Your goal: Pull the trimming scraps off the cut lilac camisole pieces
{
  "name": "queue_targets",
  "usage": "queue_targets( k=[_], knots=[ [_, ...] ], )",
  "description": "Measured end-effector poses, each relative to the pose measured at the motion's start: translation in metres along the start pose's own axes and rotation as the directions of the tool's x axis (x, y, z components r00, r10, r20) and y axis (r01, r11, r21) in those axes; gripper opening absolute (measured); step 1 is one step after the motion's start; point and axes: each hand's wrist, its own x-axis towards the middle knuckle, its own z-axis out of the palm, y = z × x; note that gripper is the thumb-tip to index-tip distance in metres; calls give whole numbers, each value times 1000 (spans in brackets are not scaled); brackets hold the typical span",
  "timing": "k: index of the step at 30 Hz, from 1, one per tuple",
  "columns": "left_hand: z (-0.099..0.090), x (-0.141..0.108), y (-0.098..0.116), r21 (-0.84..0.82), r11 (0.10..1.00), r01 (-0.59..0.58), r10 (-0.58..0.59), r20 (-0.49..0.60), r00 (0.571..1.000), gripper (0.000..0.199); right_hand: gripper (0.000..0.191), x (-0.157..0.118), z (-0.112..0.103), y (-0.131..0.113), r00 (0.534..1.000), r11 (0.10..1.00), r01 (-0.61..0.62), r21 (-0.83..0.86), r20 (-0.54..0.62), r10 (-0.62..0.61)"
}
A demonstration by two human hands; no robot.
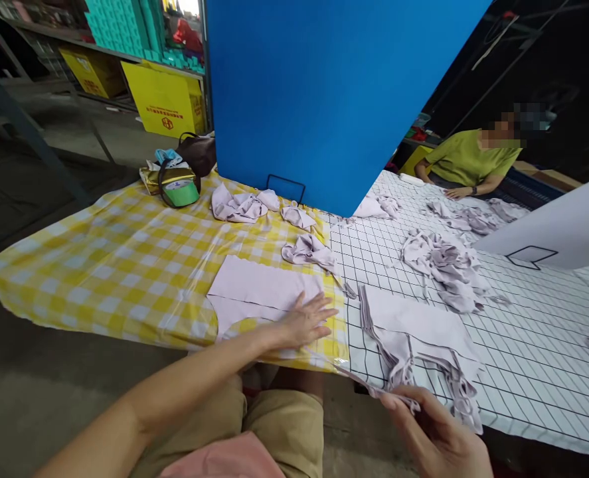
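Observation:
My left hand [307,320] lies flat with spread fingers on a pale lilac cut fabric piece [254,285], which is laid out on the yellow checked cloth. My right hand [436,431] is closed near the table's front edge, pinching a narrow lilac fabric strip [364,383] between thumb and fingers. The strip runs leftward toward the edge of the yellow cloth; whether it joins the flat piece I cannot tell. Just beyond my right hand lies a layered stack of lilac fabric pieces [423,325], with gathered ends hanging toward me.
A tall blue panel [314,99] stands across the table, and a white panel [558,226] is at right. Crumpled lilac pieces [443,265] lie about. A green tape roll [180,192] sits at the far left. A co-worker [473,159] in a yellow-green top sits across.

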Motion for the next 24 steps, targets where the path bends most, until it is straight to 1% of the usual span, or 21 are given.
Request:
queue_targets(
  k=[1,2,3,4,6,7,9,10,11,12,14,16,18,21,24],
  knots=[
    [-4,-6,13,-135,991,-5,-2,-50,999,35,42,8,4,0,998,1000,19,-6,55,-18],
    [-8,-12,25,-275,961,-26,7,-67,998,31,42,15,10,0,993,999,43,-24,114,-40],
    [-13,-18,37,-400,916,-34,20,-40,999,31,42,23,15,0,982,996,71,-51,176,-61],
    [-17,-24,48,-480,877,-3,1,-4,1000,30,41,29,21,0,968,991,103,-84,237,-80],
    [-23,-33,62,-519,849,101,-78,67,995,24,37,41,32,-3,937,972,170,-162,332,-108],
    [-24,-35,65,-498,854,150,-128,78,989,21,34,45,37,-5,924,958,198,-207,365,-112],
    [-21,-38,65,-408,892,194,-196,38,980,14,25,50,44,-9,903,927,242,-288,417,-106],
    [-19,-38,62,-339,922,185,-200,-9,980,12,20,52,47,-11,895,913,256,-317,435,-100],
    [-15,-38,59,-252,955,159,-180,-62,982,9,18,53,49,-13,886,903,267,-336,454,-93],
    [-11,-38,55,-153,981,117,-134,-109,985,7,17,54,51,-15,877,897,276,-345,472,-88],
    [-3,-38,47,54,999,-9,18,-169,985,9,18,56,53,-19,855,895,293,-336,512,-88],
    [2,-40,39,214,966,-145,185,-182,966,16,21,58,54,-21,829,899,302,-317,553,-83],
    [4,-42,33,326,914,-243,310,-170,935,22,21,60,54,-22,808,911,293,-289,585,-74],
    [1,-44,27,434,841,-324,415,-133,900,25,21,63,56,-21,778,930,273,-245,625,-64],
    [-1,-43,25,505,781,-367,478,-106,872,27,19,66,60,-20,746,936,273,-221,663,-62]
  ],
)
